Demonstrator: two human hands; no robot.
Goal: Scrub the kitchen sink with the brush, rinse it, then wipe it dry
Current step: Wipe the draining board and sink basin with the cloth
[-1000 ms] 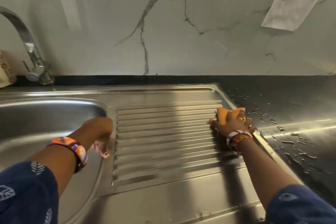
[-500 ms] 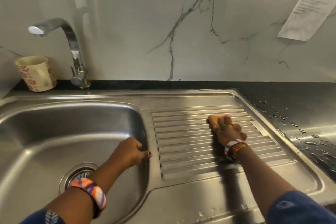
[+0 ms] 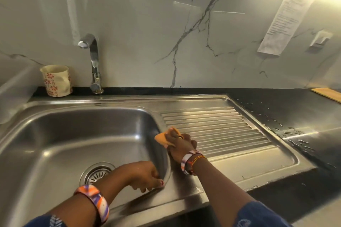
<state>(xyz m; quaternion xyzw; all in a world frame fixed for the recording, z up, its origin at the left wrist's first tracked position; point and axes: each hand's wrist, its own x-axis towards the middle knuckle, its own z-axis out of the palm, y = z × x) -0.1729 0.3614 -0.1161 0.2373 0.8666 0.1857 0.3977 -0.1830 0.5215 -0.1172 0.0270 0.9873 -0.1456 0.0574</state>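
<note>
Right hand (image 3: 180,146) is gripping an orange cloth (image 3: 163,138), fingers curled over it, pressing it on the sink (image 3: 184,101) ledge between basin and ribbed drainboard (image 3: 221,131). Left hand (image 3: 145,176) is resting on the basin's near right rim, fingers curled; whether they are pinching anything is unclear from this angle. Drain (image 3: 96,172) is sitting just left of that hand. Tap (image 3: 94,64) is standing behind the basin, a floral cup (image 3: 56,80) beside it. Droplets are lying on the counter (image 3: 295,112) right of the drainboard.
</note>
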